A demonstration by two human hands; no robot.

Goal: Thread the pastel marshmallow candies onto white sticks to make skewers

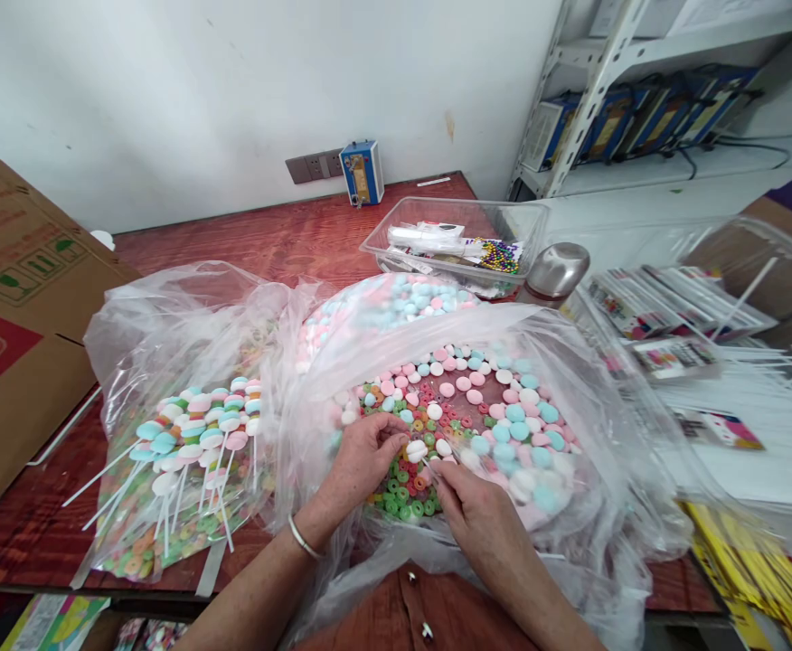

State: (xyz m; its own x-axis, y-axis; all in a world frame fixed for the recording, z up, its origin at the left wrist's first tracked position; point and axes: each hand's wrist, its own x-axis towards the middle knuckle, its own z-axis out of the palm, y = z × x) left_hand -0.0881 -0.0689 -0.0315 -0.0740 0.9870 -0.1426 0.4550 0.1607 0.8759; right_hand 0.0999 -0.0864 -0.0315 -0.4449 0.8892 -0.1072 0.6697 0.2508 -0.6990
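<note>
My right hand point(481, 506) pinches a thin white stick whose upper end carries white round candies point(416, 450). Close beside those candies, my left hand point(365, 452) has its thumb and fingers pressed together; what lies between them is hidden. Both hands are over an opened clear plastic bag point(504, 321) with pink, blue and white candy discs point(518, 429) and small green and red gummy rings point(406, 497). To the left, a pile of candy skewers point(196, 429) on white sticks, layered in pastel colours, rests on another bag of gummy rings point(135, 561).
A clear plastic bin point(457, 212) with packets and beads stands behind the bags, next to a metal-topped container point(557, 269). A cardboard box point(16, 298) borders the left. White sticks point(741, 398) and yellow strips point(762, 570) lie at right.
</note>
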